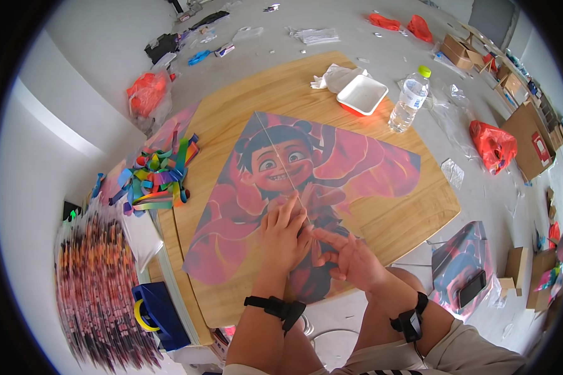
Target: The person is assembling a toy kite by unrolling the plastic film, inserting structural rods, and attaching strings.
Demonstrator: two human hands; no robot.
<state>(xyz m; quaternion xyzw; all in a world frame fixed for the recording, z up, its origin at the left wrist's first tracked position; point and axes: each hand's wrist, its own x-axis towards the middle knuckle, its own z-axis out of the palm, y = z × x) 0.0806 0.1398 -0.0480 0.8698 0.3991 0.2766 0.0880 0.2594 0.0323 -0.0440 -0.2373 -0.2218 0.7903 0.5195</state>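
Red printed kite sail [369, 164] lies flat on the wooden worktop [234, 97], and my left grip [284, 234] rests upon its middle. The fingers of this grip are nearly straight and placed along the thin rod [269, 137], which runs from the top corner of the sail down the centre, over the cartoon figure. I cannot tell if they pinch the rod or only press it. My right grip [355, 262] is just beside, half open, with the fingers loosely bent and the index fingertip near my left thumb; whether it has hold of something, I cannot tell. Each of my wrists carries a black strap [275, 306].

To the left of the sail lies a heap of rainbow ribbons [156, 181]. Beyond the sail, toward the far right edge, stand a white tray [363, 94] and a clear plastic bottle [409, 103] with a yellow-green cap. Lower than the worktop, at the right, a black smartphone [472, 289] lies on another printed sheet [458, 255]. At the left side are a blue case [172, 319] and a thick stack of printed sheets [100, 294].
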